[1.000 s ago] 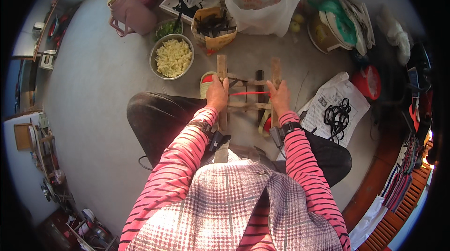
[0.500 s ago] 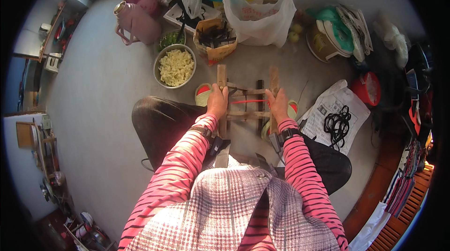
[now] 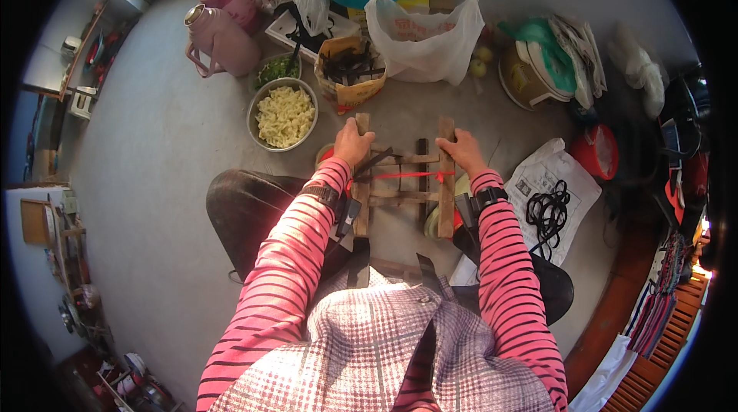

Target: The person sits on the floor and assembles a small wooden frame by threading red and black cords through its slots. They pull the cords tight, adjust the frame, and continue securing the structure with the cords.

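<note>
Between my knees is a small wooden frame (image 3: pixel 415 158), with two upright side rails joined by crossbars and a red cord (image 3: pixel 396 176) stretched across. My left hand (image 3: pixel 352 143) is closed round the upper part of its left rail. On the right rail, near the far end, my right hand (image 3: pixel 463 151) is closed with the thumb over the wood. A dark strip (image 3: pixel 373 161) slants beside the left rail. Partly hidden behind the frame and my arms are rolls of pale banding with red centres, one a ring (image 3: pixel 435 221) by the right rail.
Ahead stand a bowl of pale chopped food (image 3: pixel 286 115), a bowl of greens (image 3: pixel 277 68), a box of dark strips (image 3: pixel 350 85) and a white plastic bag (image 3: pixel 423 39). Pink flasks (image 3: pixel 223 39) are at far left. Coiled black cord (image 3: pixel 548 210) lies on paper at right.
Both hands have slid up the rails toward the far ends. The frame has shifted slightly toward me, and more of the red cord shows.
</note>
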`<move>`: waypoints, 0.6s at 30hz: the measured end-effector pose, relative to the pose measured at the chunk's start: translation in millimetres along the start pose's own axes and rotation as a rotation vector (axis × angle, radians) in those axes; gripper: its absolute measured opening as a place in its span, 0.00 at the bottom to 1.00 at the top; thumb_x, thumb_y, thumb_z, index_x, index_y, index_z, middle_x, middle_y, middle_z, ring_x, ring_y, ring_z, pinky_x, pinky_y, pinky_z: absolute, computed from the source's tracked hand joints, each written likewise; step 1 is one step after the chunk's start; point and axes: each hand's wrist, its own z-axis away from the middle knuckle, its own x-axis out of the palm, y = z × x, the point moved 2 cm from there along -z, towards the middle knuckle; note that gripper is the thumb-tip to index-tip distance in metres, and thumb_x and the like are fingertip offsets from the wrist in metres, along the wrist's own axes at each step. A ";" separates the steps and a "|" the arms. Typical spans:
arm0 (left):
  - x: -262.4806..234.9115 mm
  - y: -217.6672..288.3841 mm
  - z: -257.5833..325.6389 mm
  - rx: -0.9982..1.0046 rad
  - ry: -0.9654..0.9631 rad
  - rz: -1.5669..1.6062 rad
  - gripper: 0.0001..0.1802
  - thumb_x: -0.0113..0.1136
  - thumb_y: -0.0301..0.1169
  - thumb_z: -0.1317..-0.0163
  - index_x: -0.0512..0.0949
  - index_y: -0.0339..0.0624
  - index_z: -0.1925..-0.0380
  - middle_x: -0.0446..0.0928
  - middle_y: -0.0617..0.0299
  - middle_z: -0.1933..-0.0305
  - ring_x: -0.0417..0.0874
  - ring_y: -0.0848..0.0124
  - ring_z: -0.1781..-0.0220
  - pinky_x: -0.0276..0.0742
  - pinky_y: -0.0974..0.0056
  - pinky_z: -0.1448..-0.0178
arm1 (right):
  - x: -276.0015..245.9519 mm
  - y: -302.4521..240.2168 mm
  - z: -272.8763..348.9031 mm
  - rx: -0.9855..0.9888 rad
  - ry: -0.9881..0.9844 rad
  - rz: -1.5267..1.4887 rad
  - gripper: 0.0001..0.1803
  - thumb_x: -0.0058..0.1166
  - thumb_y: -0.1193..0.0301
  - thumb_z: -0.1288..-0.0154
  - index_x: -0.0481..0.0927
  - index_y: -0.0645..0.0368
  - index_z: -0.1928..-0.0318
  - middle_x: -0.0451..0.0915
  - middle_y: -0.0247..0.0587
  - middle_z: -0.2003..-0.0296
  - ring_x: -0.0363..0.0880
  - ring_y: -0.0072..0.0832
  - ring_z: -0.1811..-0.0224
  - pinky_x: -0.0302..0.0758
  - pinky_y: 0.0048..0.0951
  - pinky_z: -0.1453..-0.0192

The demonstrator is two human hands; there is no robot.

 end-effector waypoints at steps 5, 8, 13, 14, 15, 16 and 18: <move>-10.2 5.0 -3.4 0.060 -0.056 -0.087 0.27 0.65 0.42 0.47 0.72 0.29 0.58 0.78 0.34 0.54 0.78 0.41 0.48 0.73 0.48 0.44 | -7.9 -19.9 12.6 -0.006 0.081 0.041 0.30 0.62 0.51 0.48 0.79 0.69 0.60 0.81 0.62 0.57 0.78 0.56 0.53 0.74 0.47 0.47; -18.6 28.4 8.4 0.079 -0.104 -0.050 0.26 0.65 0.41 0.47 0.71 0.30 0.57 0.78 0.35 0.54 0.80 0.43 0.49 0.74 0.50 0.45 | -23.5 -25.8 26.7 -0.055 0.154 0.058 0.28 0.62 0.51 0.49 0.79 0.67 0.63 0.81 0.60 0.59 0.79 0.55 0.54 0.75 0.47 0.49; -34.2 79.1 26.4 0.194 -0.085 0.074 0.26 0.66 0.39 0.47 0.70 0.31 0.56 0.80 0.39 0.59 0.83 0.47 0.57 0.77 0.53 0.50 | -67.1 -33.6 53.0 -0.038 0.303 0.062 0.28 0.63 0.51 0.50 0.79 0.65 0.60 0.82 0.58 0.62 0.80 0.53 0.56 0.76 0.47 0.51; -36.6 86.7 28.2 0.246 -0.080 0.067 0.26 0.66 0.38 0.47 0.70 0.32 0.55 0.80 0.40 0.59 0.83 0.47 0.57 0.77 0.53 0.50 | -74.1 -33.7 59.1 -0.030 0.343 0.057 0.29 0.63 0.50 0.50 0.78 0.64 0.60 0.82 0.57 0.62 0.80 0.53 0.56 0.76 0.47 0.51; -37.7 93.1 29.4 0.300 -0.076 0.060 0.25 0.67 0.38 0.47 0.70 0.32 0.55 0.80 0.40 0.58 0.83 0.47 0.57 0.78 0.54 0.51 | -79.2 -33.4 64.3 -0.059 0.380 0.009 0.28 0.64 0.52 0.50 0.78 0.64 0.60 0.82 0.56 0.64 0.81 0.53 0.57 0.76 0.47 0.52; -37.8 97.7 29.7 0.327 -0.085 0.043 0.25 0.67 0.37 0.47 0.70 0.33 0.55 0.80 0.41 0.58 0.83 0.47 0.57 0.78 0.54 0.51 | -82.8 -31.7 69.2 -0.080 0.415 -0.026 0.27 0.64 0.53 0.50 0.78 0.63 0.59 0.82 0.56 0.65 0.81 0.52 0.58 0.76 0.46 0.53; -35.1 99.6 33.0 0.407 -0.071 0.084 0.24 0.68 0.36 0.48 0.71 0.36 0.56 0.80 0.42 0.58 0.82 0.46 0.56 0.77 0.52 0.51 | -80.6 -23.1 80.9 -0.133 0.461 -0.146 0.25 0.65 0.56 0.50 0.77 0.62 0.59 0.83 0.54 0.66 0.82 0.51 0.60 0.77 0.44 0.54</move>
